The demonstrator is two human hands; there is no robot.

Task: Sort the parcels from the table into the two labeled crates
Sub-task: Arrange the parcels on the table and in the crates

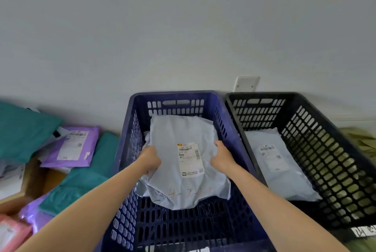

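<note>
Both hands, left hand (pixel 151 161) and right hand (pixel 221 155), pinch the soft, crinkly grey plastic parcel (pixel 183 162) by its side edges inside the blue plastic crate (pixel 130 150). It looks light and floppy.

You have two slotted plastic crates (pixel 179 94), two grey plastic mailers (pixel 179 129), and on the left two purple mailers (pixel 92 140), one pink mailer (pixel 20 231), at least two teal mailers (pixel 24 129).
</note>
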